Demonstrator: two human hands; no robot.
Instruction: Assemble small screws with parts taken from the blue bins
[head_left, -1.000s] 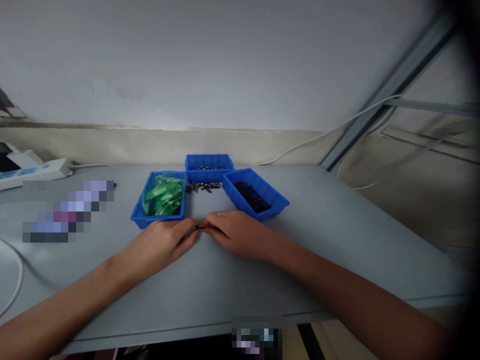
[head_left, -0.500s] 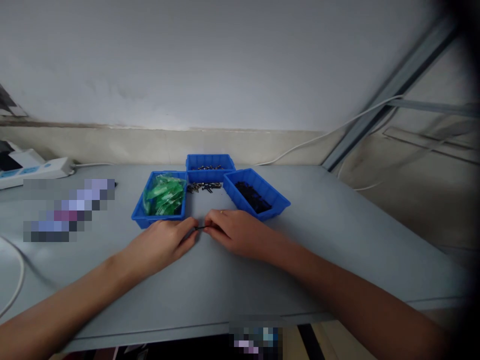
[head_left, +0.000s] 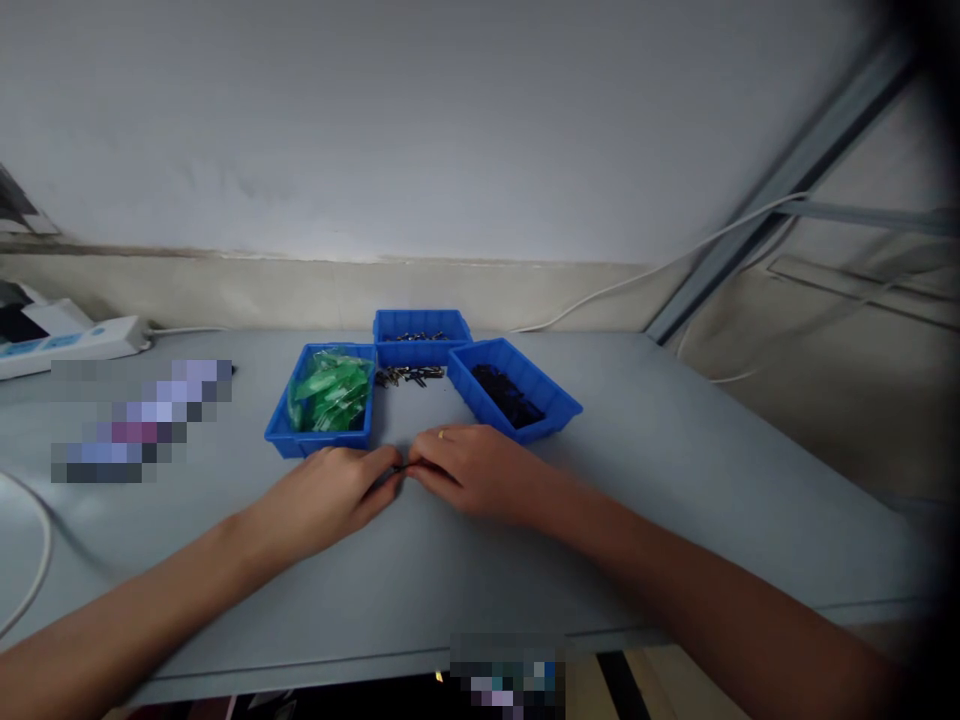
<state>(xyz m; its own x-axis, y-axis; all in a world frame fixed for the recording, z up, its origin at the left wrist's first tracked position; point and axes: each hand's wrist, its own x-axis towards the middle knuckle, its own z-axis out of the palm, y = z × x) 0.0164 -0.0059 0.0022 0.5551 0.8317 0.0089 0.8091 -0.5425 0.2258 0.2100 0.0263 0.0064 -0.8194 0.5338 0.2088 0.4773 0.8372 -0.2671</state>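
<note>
My left hand (head_left: 339, 492) and my right hand (head_left: 480, 470) meet fingertip to fingertip above the table, both closed in a pinch. Between them shows a small thin dark piece (head_left: 403, 467), gripped from both ends; its exact kind is too small to make out. Just beyond my left hand stands a blue bin (head_left: 319, 440) with green plastic packets (head_left: 330, 390). Past my right hand a second blue bin (head_left: 544, 385) contains small black parts (head_left: 504, 395). A third blue bin (head_left: 420, 322) at the back holds small metallic pieces. In front of it lies a loose pile of small dark and metallic pieces (head_left: 409, 376).
The grey table (head_left: 480, 580) runs to a wall behind. At the left are a white power strip (head_left: 82, 345), a blurred-out object (head_left: 150, 415) and a white cable (head_left: 45, 545). A metal frame post (head_left: 712, 265) rises at the right, with a thin white cable.
My hands have come slightly closer together and a little lower, so less of the thin dark piece shows between the fingertips. The bins stay where they were.
</note>
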